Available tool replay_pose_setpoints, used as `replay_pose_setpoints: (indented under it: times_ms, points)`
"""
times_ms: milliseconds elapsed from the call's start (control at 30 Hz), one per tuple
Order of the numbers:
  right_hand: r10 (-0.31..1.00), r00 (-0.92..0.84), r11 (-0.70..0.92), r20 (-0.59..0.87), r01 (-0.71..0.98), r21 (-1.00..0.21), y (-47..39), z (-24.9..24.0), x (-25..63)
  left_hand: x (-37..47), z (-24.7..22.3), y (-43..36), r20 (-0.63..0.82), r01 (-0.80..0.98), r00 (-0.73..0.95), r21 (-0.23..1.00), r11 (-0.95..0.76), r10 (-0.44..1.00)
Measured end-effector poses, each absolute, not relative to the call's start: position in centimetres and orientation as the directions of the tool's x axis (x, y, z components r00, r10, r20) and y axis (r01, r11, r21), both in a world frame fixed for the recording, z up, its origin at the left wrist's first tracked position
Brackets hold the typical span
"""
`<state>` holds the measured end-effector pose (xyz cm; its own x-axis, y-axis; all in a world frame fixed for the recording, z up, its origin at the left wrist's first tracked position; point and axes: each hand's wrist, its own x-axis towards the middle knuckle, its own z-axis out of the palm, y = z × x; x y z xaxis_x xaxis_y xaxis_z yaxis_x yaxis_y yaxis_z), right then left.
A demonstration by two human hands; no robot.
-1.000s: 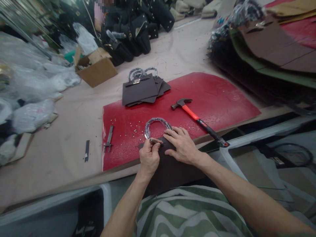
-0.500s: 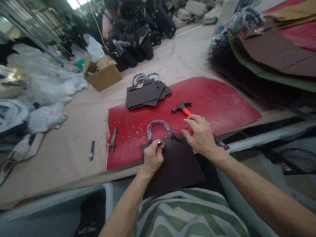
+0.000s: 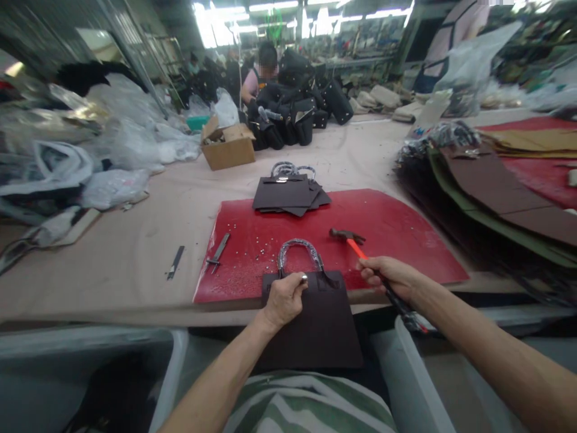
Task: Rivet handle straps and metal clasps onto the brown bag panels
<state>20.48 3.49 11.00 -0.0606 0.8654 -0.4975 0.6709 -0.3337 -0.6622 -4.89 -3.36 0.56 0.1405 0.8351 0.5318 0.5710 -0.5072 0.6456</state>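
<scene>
A dark brown bag panel [image 3: 324, 325] lies over the front edge of the red mat [image 3: 396, 231]. Its looped handle [image 3: 298, 242], wrapped in clear plastic, points away from me. My left hand [image 3: 285, 299] is closed around a metal punch [image 3: 304, 278] above the panel's upper part; only the punch's shiny end shows, and its lower tip is hidden. To the right, my right hand [image 3: 390, 275] grips a claw hammer [image 3: 357, 248] by its orange and black handle. The hammer head is over the mat, right of the looped handle.
Several similar panels [image 3: 283, 193] are stacked at the mat's back edge. Small metal bits and a slim metal tool [image 3: 219, 251] lie on its left. A cardboard box [image 3: 229, 150] stands farther back, near a person. Large brown pieces [image 3: 496, 180] are piled at right; grey bins flank me below.
My right hand has closed on the hammer and lifted it from the mat. My left hand keeps its place on the panel. The head view has tilted up, showing more of the room.
</scene>
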Motion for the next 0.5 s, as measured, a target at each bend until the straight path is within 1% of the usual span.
replay_pose_setpoints:
  times_ms: [67,100,133,167,200,233,267,300,367,400,433,500]
  points:
    - [0.899,-0.065,-0.311,-0.433,0.601,-0.736,1.0,12.1,20.0,-4.9,0.6,-3.4,0.521,0.568,0.138,0.656,-0.498,0.842]
    - [0.935,-0.053,-0.256,-0.350,0.582,-0.772,-0.4,12.5,19.8,-4.9,0.6,-3.4,0.517,0.565,0.138,0.660,-0.496,0.845]
    - [0.973,-0.033,-0.166,-0.228,0.587,-0.793,-1.7,12.8,19.7,-4.9,0.6,-3.4,0.514,0.563,0.137,0.663,-0.493,0.847]
    - [0.997,-0.014,-0.049,-0.073,0.617,-0.785,-2.9,13.1,19.5,-4.9,0.5,-3.4,0.514,0.565,0.133,0.663,-0.491,0.847]
    - [0.996,-0.024,0.080,0.085,0.670,-0.738,-4.0,13.2,19.4,-4.9,0.5,-3.4,0.517,0.568,0.127,0.662,-0.490,0.846]
    - [0.973,-0.080,0.204,0.215,0.730,-0.652,-4.9,13.2,19.4,-4.9,0.4,-3.4,0.523,0.570,0.122,0.659,-0.491,0.843]
    - [0.942,-0.172,0.310,0.288,0.777,-0.547,-5.5,13.3,19.5,-4.9,0.3,-3.4,0.531,0.569,0.121,0.655,-0.497,0.839]
    - [0.910,-0.274,0.395,0.313,0.802,-0.448,-6.0,13.5,19.5,-5.0,0.3,-3.4,0.538,0.566,0.125,0.651,-0.505,0.833]
    - [0.853,-0.442,0.515,0.277,0.799,-0.310,-6.2,14.3,19.7,-5.0,0.2,-3.3,0.547,0.562,0.133,0.646,-0.517,0.827]
    - [0.837,-0.474,0.541,0.275,0.794,-0.278,-6.2,15.0,19.7,-5.0,0.1,-3.3,0.549,0.562,0.131,0.645,-0.518,0.826]
    - [0.838,-0.446,0.530,0.315,0.805,-0.269,-6.2,15.8,19.7,-5.0,0.1,-3.3,0.547,0.565,0.126,0.646,-0.513,0.828]
    - [0.858,-0.248,0.412,0.449,0.855,-0.315,-6.2,17.1,19.4,-5.0,0.0,-3.3,0.538,0.570,0.116,0.652,-0.499,0.835]
